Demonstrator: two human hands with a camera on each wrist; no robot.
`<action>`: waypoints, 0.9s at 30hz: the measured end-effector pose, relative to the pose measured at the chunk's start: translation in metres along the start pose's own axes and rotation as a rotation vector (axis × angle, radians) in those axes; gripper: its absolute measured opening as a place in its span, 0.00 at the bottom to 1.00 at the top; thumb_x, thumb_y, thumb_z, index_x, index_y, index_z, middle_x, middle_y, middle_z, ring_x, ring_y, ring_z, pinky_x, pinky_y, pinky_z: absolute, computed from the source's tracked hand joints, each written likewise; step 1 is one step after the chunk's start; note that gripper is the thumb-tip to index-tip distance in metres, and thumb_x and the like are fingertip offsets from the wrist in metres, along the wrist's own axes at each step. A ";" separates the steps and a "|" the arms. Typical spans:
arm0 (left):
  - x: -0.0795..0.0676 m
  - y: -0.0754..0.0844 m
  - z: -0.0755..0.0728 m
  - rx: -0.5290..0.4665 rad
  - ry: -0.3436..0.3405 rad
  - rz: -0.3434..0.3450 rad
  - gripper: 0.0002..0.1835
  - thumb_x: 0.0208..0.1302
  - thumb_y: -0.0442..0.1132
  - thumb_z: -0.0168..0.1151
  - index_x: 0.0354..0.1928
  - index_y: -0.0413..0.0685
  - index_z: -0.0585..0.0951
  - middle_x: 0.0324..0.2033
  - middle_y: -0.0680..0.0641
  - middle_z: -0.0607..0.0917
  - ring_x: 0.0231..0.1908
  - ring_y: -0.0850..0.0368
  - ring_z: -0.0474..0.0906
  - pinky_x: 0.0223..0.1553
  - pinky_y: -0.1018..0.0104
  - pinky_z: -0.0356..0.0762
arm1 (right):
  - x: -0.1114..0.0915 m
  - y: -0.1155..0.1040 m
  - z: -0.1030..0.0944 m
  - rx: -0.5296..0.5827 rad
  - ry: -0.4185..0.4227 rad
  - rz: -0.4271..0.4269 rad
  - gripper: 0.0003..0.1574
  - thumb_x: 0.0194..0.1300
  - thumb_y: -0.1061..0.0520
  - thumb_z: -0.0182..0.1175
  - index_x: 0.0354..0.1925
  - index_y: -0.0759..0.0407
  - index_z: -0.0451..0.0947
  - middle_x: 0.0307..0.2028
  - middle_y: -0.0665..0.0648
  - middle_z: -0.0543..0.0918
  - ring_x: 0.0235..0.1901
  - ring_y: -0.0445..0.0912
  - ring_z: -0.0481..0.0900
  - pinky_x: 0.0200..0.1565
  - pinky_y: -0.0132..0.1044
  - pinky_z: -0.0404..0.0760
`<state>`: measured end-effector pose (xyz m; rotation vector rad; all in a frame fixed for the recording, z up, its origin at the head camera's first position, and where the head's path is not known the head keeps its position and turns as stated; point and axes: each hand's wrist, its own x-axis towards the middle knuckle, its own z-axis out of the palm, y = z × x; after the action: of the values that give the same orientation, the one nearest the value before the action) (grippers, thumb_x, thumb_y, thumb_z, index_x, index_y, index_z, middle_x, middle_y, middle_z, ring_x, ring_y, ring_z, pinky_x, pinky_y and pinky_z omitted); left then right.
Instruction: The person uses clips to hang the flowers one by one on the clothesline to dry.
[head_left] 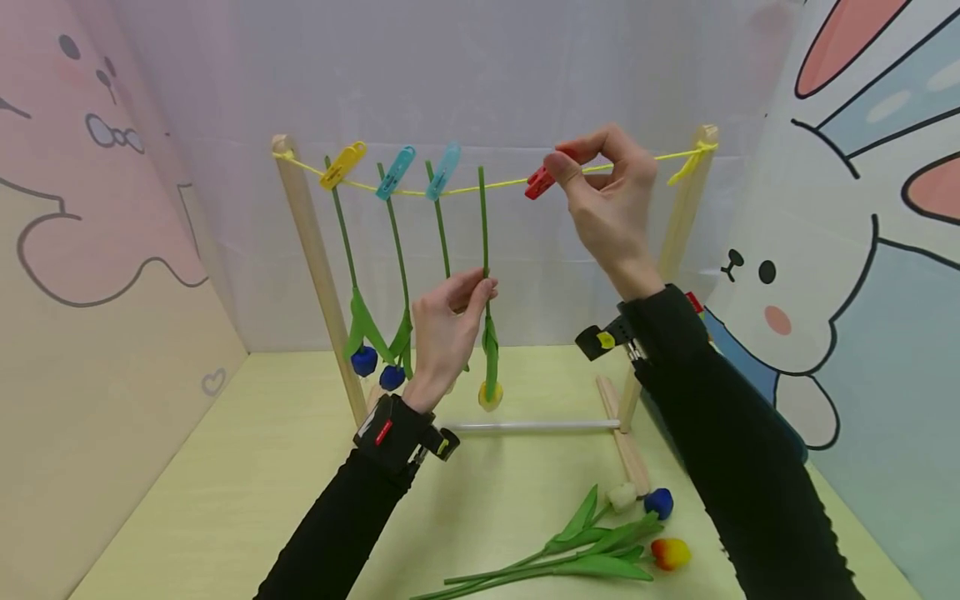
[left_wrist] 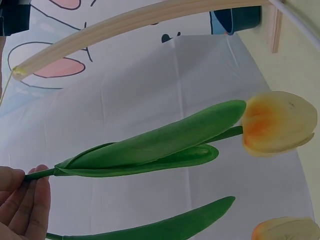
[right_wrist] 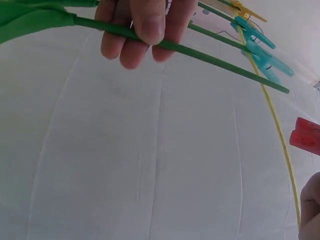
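Note:
In the head view my left hand (head_left: 448, 329) pinches the green stem of an artificial tulip (head_left: 491, 396), which hangs flower down. The left wrist view shows its bloom (left_wrist: 277, 122) as pale yellow with an orange base. The stem's upper end crosses a yellow cord (head_left: 501, 183). My right hand (head_left: 618, 200) holds a red clothespin (head_left: 537, 182) by its handles, close to the cord and right of the stem. To the left, a yellow clothespin (head_left: 342, 165) and two blue clothespins (head_left: 395, 172) clip other upside-down tulips; my left hand partly hides one of these.
Two wooden posts (head_left: 318, 275) carry the cord, with a white rod (head_left: 536, 426) between them low down. On the table (head_left: 187, 500) lie several tulips, with white (head_left: 622, 497), blue (head_left: 658, 503) and red-yellow (head_left: 670, 553) blooms. A dark teal container (left_wrist: 246, 20) stands beyond the right post.

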<state>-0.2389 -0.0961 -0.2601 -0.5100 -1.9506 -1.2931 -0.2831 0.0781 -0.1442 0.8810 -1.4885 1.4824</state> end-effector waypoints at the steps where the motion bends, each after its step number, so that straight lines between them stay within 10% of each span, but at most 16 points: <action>1: 0.001 0.000 0.000 0.000 0.002 -0.001 0.12 0.71 0.33 0.61 0.51 0.34 0.84 0.42 0.37 0.90 0.40 0.46 0.90 0.46 0.60 0.87 | 0.002 -0.001 0.003 0.002 0.001 -0.003 0.09 0.62 0.67 0.69 0.34 0.74 0.79 0.29 0.33 0.81 0.30 0.33 0.82 0.30 0.23 0.82; 16: 0.005 0.002 0.001 0.019 0.009 0.000 0.11 0.70 0.32 0.61 0.50 0.34 0.85 0.41 0.37 0.91 0.39 0.46 0.90 0.43 0.60 0.87 | 0.011 -0.008 0.033 -0.092 0.021 0.104 0.12 0.62 0.61 0.71 0.34 0.71 0.82 0.24 0.35 0.78 0.30 0.34 0.76 0.29 0.26 0.74; 27: 0.006 0.003 0.001 0.018 0.001 -0.015 0.12 0.71 0.33 0.61 0.51 0.36 0.85 0.41 0.38 0.91 0.38 0.46 0.89 0.43 0.59 0.87 | 0.008 -0.011 0.041 -0.138 0.023 0.127 0.13 0.62 0.61 0.71 0.35 0.72 0.83 0.23 0.37 0.75 0.29 0.31 0.72 0.49 0.31 0.71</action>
<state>-0.2410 -0.0945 -0.2538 -0.4869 -1.9671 -1.2841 -0.2800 0.0369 -0.1303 0.6957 -1.6344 1.4553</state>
